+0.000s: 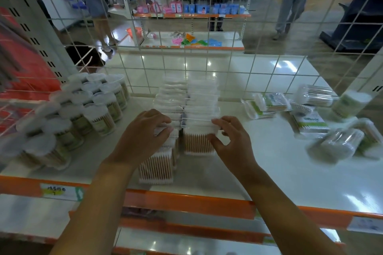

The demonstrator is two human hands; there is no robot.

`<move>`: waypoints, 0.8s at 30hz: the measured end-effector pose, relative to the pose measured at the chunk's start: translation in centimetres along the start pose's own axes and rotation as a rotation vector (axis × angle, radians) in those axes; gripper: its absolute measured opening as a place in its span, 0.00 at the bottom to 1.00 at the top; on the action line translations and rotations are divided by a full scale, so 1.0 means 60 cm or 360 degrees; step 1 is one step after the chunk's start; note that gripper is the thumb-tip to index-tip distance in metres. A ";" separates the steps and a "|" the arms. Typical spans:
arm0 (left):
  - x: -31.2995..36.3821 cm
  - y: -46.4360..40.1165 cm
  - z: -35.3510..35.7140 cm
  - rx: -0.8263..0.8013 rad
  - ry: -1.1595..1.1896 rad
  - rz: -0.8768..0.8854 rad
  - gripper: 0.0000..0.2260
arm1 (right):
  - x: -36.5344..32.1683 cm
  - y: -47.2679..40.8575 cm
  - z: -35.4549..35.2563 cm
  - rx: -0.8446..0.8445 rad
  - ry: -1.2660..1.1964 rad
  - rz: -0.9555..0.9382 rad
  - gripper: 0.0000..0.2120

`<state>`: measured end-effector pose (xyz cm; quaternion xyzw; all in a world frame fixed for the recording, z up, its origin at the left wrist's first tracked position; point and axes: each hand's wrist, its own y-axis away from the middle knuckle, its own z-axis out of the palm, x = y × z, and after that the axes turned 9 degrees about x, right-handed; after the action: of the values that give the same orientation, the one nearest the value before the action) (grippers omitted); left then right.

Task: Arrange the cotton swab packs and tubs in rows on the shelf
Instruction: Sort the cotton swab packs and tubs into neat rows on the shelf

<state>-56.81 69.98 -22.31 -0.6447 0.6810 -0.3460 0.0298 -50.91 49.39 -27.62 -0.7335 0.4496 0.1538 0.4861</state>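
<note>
At the frame's centre, two rows of cotton swab packs [186, 107] stand on the white shelf [279, 163]. The left hand [145, 130] curls over the left row's front pack; the right hand [228, 136] pinches the right row's front pack. Tubs [83, 109] stand in rows at left; loose packs and tubs [310, 114] lie at right.

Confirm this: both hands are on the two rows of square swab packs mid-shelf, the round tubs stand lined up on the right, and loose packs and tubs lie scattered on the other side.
Wrong on one point. The head view shows the round tubs lined up on the left of the shelf, with the loose packs and tubs scattered on the right. Both the left hand and right hand are on the square swab packs.
</note>
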 end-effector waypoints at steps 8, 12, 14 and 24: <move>0.006 -0.006 -0.001 -0.0015 -0.0002 -0.0070 0.08 | -0.012 0.000 0.001 -0.0095 -0.0037 0.0086 0.16; 0.019 -0.014 0.000 -0.0012 0.0002 -0.0048 0.09 | -0.016 -0.004 -0.011 -0.0140 0.0000 0.0052 0.19; 0.037 -0.024 0.002 -0.0022 0.0026 -0.0026 0.12 | -0.017 -0.008 -0.024 -0.0152 0.0023 0.0024 0.20; 0.153 -0.049 0.067 -0.0115 0.0133 0.0197 0.15 | 0.036 -0.010 -0.118 -0.0048 0.0127 0.0012 0.18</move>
<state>-53.84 60.21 -20.16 -0.5871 0.7322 -0.3452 -0.0005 -50.75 42.35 -25.29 -0.7445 0.4691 0.1331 0.4561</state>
